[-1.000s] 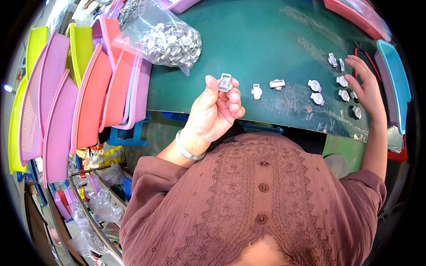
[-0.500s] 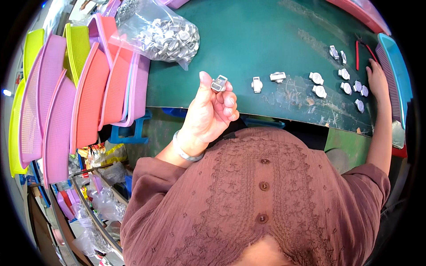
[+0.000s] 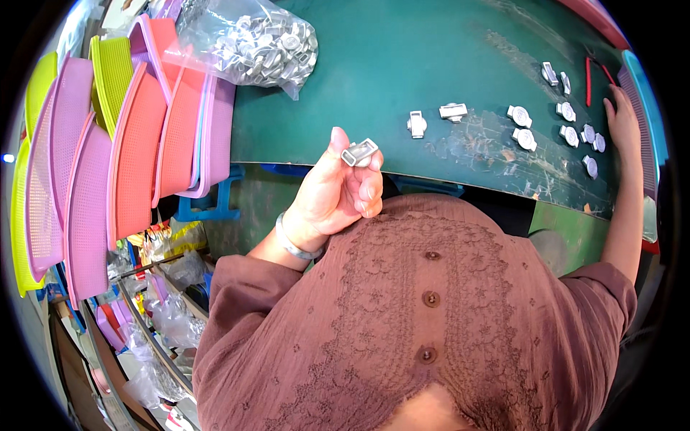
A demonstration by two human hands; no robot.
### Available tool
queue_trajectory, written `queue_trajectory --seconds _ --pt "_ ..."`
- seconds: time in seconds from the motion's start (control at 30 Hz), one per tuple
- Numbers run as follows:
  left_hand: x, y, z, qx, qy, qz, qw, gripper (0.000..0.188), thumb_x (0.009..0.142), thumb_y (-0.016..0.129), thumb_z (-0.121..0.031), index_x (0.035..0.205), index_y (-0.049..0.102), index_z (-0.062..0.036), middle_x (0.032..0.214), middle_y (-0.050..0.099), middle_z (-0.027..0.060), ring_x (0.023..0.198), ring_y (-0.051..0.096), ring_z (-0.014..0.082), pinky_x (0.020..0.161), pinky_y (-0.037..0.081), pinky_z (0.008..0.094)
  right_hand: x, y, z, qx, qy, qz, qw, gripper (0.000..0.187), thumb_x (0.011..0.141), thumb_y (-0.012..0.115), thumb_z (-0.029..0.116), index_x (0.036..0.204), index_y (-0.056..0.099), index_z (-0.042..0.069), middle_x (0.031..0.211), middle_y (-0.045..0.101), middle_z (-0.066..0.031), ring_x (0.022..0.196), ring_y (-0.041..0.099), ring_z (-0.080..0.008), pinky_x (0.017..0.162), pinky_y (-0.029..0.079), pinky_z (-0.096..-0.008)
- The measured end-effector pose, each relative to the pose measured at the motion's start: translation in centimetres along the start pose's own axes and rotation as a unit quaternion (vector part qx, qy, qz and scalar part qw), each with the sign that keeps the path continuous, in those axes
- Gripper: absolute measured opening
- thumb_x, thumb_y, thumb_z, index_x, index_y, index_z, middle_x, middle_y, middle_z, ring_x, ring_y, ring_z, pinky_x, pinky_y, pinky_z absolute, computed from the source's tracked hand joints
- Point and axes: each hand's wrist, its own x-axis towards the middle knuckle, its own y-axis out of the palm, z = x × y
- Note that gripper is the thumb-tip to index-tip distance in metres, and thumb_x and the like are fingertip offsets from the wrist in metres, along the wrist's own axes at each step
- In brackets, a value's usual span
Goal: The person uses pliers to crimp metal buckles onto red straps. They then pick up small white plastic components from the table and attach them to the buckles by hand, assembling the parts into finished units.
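My left hand (image 3: 332, 188) is raised just off the table's near edge. Its thumb and fingers pinch a small silver metal casting (image 3: 359, 152) with a rectangular frame facing up. Far to the right, my right hand (image 3: 624, 123) rests at the table's side with thumb and fingers apart, holding nothing. Beside its fingertips lie red-handled pliers (image 3: 589, 82). Two similar castings, one upright-looking casting (image 3: 416, 124) and one crosswise casting (image 3: 453, 112), lie in mid-table. Several more round-faced castings (image 3: 524, 138) are spread toward my right hand.
A clear plastic bag (image 3: 277, 54) full of castings lies at the back left of the green table (image 3: 374, 65). Stacked purple, coral and lime baskets (image 3: 133, 165) stand at the left. A blue basket (image 3: 640, 93) borders the right side. Blue stool legs (image 3: 215, 197) show below the table.
My left hand has turned the casting so its rectangular frame shows more fully, and sits slightly lower. My right hand stays by the pliers; the view has shifted a little.
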Motion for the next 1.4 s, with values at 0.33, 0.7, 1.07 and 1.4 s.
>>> queue_trajectory --seconds 0.33,0.7,1.07,1.4 --pt "0.2 -1.1 0.4 0.005 -0.006 0.011 1.0 0.06 0.085 0.029 -0.062 0.084 0.047 -0.0051 0.053 0.046 0.0038 0.042 0.038 0.0116 0.044 0.035 0.0257 0.3 1.2 -1.3 0.017 -0.003 0.014 1.0 0.034 0.087 0.049 0.021 0.115 0.051 0.003 0.118 0.051 -0.016 0.11 0.048 -0.0316 0.093 0.037 -0.0358" --pt "-0.5 -1.3 0.6 0.015 -0.002 -0.08 0.997 0.058 0.085 0.032 -0.061 0.084 0.049 -0.0058 0.053 0.046 0.003 0.042 0.036 0.0111 0.045 0.035 0.0248 0.6 1.8 -2.3 -0.003 0.033 0.019 0.999 0.038 0.087 0.049 0.026 0.119 0.049 0.006 0.118 0.051 -0.0177 0.111 0.047 -0.0322 0.094 0.037 -0.0364" --pt "-1.1 -1.7 0.5 0.035 0.031 -0.088 0.995 0.049 0.087 0.039 -0.054 0.092 0.05 -0.0061 0.068 0.048 0.0033 0.058 0.043 0.0136 0.055 0.036 0.0265 1.4 -1.6 1.6 -0.022 0.112 0.018 0.993 0.023 0.08 0.043 0.009 0.094 0.058 0.0 0.096 0.059 -0.0223 0.09 0.056 -0.0377 0.08 0.044 -0.0452" --pt "-3.3 -3.0 0.6 0.154 0.185 -0.121 0.963 0.037 0.092 0.044 -0.027 0.121 0.043 -0.0035 0.081 0.053 0.0061 0.066 0.049 0.0124 0.061 0.042 0.0266 4.4 -3.4 2.9 0.117 0.185 0.015 0.976 0.024 0.079 0.045 0.011 0.096 0.057 -0.002 0.096 0.058 -0.0259 0.094 0.056 -0.0374 0.083 0.043 -0.0406"
